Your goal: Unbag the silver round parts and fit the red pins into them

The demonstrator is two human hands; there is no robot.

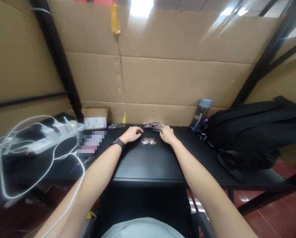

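My left hand [132, 134] rests on the black table with curved fingers apart and nothing in them. A dark watch is on that wrist. Right of it lie two shiny round discs with red markings, a left disc [145, 141] and a right disc [153, 141], side by side and close together. Behind them is a small pile of shiny, clear-wrapped pieces [150, 124] with red and dark print. My right hand [166, 134] is at the pile's right end, its fingers closed on the edge of one shiny wrapped piece. The fingertips are partly hidden.
On the left lie a white power strip [56, 136] with plugs and looping white cables, and a blurred-out item [89, 143]. A small cardboard box [95, 118] and clear plastic [116, 125] stand behind. A water bottle [201, 114] and black backpack [254, 132] are at right.
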